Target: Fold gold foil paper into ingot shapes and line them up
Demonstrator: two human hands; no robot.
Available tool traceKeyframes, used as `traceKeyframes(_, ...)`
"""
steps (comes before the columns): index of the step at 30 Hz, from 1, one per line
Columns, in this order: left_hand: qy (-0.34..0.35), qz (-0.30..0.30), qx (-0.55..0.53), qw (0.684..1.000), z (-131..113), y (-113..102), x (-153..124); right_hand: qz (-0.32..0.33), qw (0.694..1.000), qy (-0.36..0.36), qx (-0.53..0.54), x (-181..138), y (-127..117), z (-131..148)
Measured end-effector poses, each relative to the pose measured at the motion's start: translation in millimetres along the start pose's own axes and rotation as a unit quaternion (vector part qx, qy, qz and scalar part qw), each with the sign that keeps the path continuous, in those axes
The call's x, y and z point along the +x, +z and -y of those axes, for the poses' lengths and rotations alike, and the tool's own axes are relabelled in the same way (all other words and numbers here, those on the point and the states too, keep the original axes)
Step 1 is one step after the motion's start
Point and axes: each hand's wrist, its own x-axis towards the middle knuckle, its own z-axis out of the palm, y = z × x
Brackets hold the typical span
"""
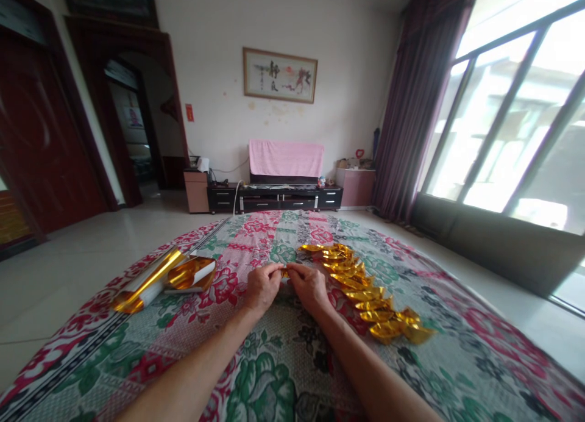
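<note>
My left hand and my right hand meet over the middle of the cloth, fingers pinched close together. Between the fingertips shows a small piece of gold foil paper, mostly hidden by both hands. To the right of my right hand lies a slanting row of several folded gold paper ingots, crowded against one another. Off to the left, apart from my left hand, rest a long curled roll of gold foil paper and some curled gold sheets with white backs.
A patterned red, green and grey cloth covers the rounded surface under my arms. Beyond it stand a low black cabinet and a pink towel draped over something. Windows and a purple curtain are at right.
</note>
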Motion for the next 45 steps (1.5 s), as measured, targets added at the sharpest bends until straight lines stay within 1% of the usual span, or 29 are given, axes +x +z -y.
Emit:
traceKeyframes(6,0.003,0.006,0.015,1.000,0.2,1.0,-0.4,-0.011,1.000,-0.012,-0.016,-0.5,0.4,-1.3)
traceKeyframes(11,-0.001,0.000,0.036,0.999,-2.8,2.2,-2.0,-0.016,1.000,0.004,-0.026,-0.6,1.2,-2.3)
traceKeyframes(14,-0.010,-0.002,0.037,0.999,-4.0,1.7,-2.0,-0.007,1.000,0.001,-0.023,-0.7,0.6,-1.4)
traceKeyframes(19,-0.013,-0.015,0.039,0.999,-3.3,1.1,-1.9,0.007,0.999,-0.027,-0.016,-1.1,-0.3,-0.6)
traceKeyframes(24,-0.001,-0.017,0.032,0.999,-4.1,2.1,-3.7,-0.004,0.999,-0.011,-0.033,-1.6,-0.5,1.4)
traceKeyframes(27,-0.006,-0.016,0.041,0.999,-4.3,2.3,-3.9,0.000,0.999,-0.005,-0.039,-2.2,-1.3,3.7)
traceKeyframes(33,-0.007,-0.031,0.046,0.998,-2.0,2.6,-3.0,0.011,0.999,-0.031,-0.023,-2.7,-1.2,3.8)
traceKeyframes(40,-0.014,-0.027,0.043,0.999,-1.7,3.2,-3.1,0.015,0.999,-0.024,-0.042,-1.7,0.6,1.2)
traceKeyframes(45,-0.006,-0.023,0.058,0.998,-5.5,2.0,-4.2,0.010,0.998,-0.023,-0.061,-1.2,0.1,0.7)
